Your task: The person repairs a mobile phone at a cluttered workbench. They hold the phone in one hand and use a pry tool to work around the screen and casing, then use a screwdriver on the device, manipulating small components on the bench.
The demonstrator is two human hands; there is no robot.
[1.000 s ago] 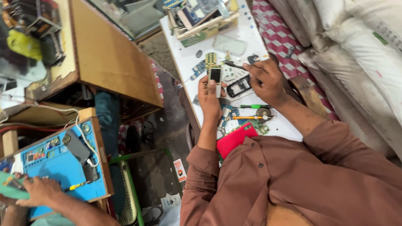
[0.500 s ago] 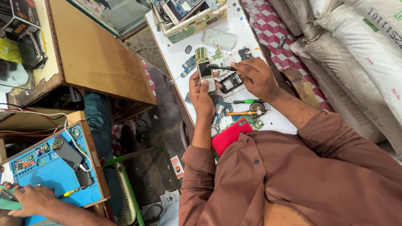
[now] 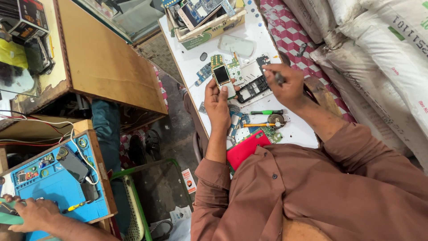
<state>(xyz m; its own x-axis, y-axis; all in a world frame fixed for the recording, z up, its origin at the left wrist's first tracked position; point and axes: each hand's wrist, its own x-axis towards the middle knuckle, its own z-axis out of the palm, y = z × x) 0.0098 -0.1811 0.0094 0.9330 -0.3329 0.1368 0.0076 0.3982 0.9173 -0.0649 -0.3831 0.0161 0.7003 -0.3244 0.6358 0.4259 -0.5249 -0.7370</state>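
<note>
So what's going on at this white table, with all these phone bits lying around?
A person in a brown shirt works on an opened phone. The left hand holds a small phone part with a dark screen over the white table; the right hand grips a thin tool. Circuit boards, screwdrivers and a red cover lie around. Another person's hand rests by a blue mat.

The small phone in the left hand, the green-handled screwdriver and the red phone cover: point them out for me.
small phone [image 3: 221,75], head view, on its dark screen.
green-handled screwdriver [image 3: 269,112], head view, on its green handle.
red phone cover [image 3: 246,147], head view, on its flat red face.
</note>
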